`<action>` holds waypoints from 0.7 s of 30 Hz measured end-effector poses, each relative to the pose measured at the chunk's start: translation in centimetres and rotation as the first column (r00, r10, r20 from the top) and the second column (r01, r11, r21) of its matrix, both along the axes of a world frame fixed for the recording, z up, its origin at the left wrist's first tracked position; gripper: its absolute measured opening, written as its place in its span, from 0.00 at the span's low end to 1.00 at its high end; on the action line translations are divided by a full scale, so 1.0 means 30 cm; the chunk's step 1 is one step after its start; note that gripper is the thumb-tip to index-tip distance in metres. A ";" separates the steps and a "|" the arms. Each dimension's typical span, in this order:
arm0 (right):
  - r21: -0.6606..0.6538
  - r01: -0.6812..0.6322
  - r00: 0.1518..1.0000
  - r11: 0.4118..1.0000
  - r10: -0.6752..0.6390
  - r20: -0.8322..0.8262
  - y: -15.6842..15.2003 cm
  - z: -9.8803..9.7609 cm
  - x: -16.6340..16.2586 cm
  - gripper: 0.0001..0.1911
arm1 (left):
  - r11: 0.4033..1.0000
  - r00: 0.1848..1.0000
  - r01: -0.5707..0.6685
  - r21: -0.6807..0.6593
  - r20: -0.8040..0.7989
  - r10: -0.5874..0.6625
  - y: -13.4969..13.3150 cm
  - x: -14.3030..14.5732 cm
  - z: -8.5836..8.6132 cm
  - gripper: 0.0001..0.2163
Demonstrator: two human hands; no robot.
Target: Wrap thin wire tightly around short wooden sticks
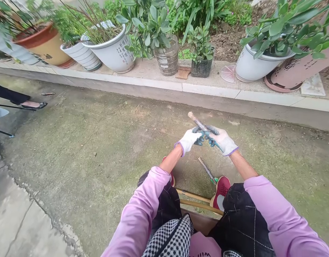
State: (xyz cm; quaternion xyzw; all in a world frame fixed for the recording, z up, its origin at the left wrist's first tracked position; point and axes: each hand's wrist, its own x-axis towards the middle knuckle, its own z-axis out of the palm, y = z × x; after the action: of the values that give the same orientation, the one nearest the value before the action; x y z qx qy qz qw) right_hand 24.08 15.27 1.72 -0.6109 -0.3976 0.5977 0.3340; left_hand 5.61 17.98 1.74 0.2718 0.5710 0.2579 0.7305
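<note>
Both my hands wear white work gloves with dark blue-green fingers. My left hand (189, 140) and my right hand (220, 140) meet in front of me, fingers closed round a short grey stick-like piece (196, 122) whose pale tip points up and to the left. Below them, on the concrete between my red shoes (221, 191), lies a slim tool with a green handle (207, 171). I sit on a low wooden stool (196, 201), pink sleeves on both arms.
A raised kerb (164, 85) runs across the back with several potted plants: a brown pot (44, 43), white pots (114, 50), a black pot (201, 66). Another person's foot in a black shoe (33, 105) shows at the left edge. Mossy concrete lies all around.
</note>
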 end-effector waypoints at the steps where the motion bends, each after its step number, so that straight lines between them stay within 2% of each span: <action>1: 0.003 0.003 1.000 1.000 -0.003 -0.004 0.002 -0.002 0.001 0.31 | 0.999 0.999 -0.023 -0.027 0.048 0.024 -0.001 0.004 0.006 0.14; 3: 0.013 0.000 1.000 1.000 0.000 -0.018 0.005 -0.008 0.004 0.32 | 0.997 0.990 -0.046 -0.066 0.133 0.054 -0.005 0.002 0.019 0.21; 4: 0.016 -0.003 1.000 1.000 0.004 -0.031 0.006 -0.010 0.005 0.32 | 0.998 0.991 -0.037 -0.050 0.124 0.043 -0.008 -0.004 0.026 0.22; 6: -0.001 -0.023 0.998 1.000 0.023 -0.055 0.003 -0.014 0.008 0.34 | 0.995 0.997 0.058 0.077 -0.061 -0.054 -0.015 -0.022 0.039 0.16; 8: -0.040 -0.068 0.995 0.997 0.065 -0.070 -0.004 -0.014 0.007 0.34 | 0.949 0.918 0.239 0.207 -0.365 -0.152 -0.023 -0.039 0.046 0.09; 10: -0.056 -0.118 0.989 0.991 0.112 -0.101 -0.013 -0.008 0.002 0.35 | 0.904 0.838 0.370 0.215 -0.498 -0.224 -0.031 -0.043 0.047 0.11; 13: -0.004 -0.157 0.966 0.988 0.153 -0.207 -0.022 0.006 0.002 0.39 | 0.923 0.909 0.350 0.158 -0.297 -0.294 -0.040 -0.024 0.040 0.13; 15: 0.030 -0.131 0.966 0.991 0.135 -0.221 -0.018 0.011 0.019 0.41 | 0.931 0.931 0.333 0.152 -0.208 -0.299 -0.045 -0.012 0.033 0.13; 17: 0.036 -0.078 0.989 0.996 0.082 -0.125 -0.008 0.006 0.052 0.41 | 0.917 0.918 0.362 0.169 -0.235 -0.320 -0.049 -0.012 0.026 0.10; 19: 0.022 -0.059 0.995 0.998 0.057 0.080 0.007 -0.007 0.090 0.36 | 0.892 0.887 0.415 0.176 -0.296 -0.354 -0.051 -0.024 0.021 0.07; 21: 0.008 -0.128 0.936 0.992 0.118 0.333 0.020 -0.023 0.120 0.29 | 0.847 0.844 0.492 0.200 -0.347 -0.409 -0.051 -0.040 0.019 0.07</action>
State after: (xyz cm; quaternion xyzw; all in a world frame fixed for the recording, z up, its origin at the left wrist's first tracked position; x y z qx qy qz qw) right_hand 27.68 15.88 1.03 -0.6715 -0.4944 0.5003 0.2333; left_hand 4.40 16.45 2.31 0.5352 0.5489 0.1126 0.6321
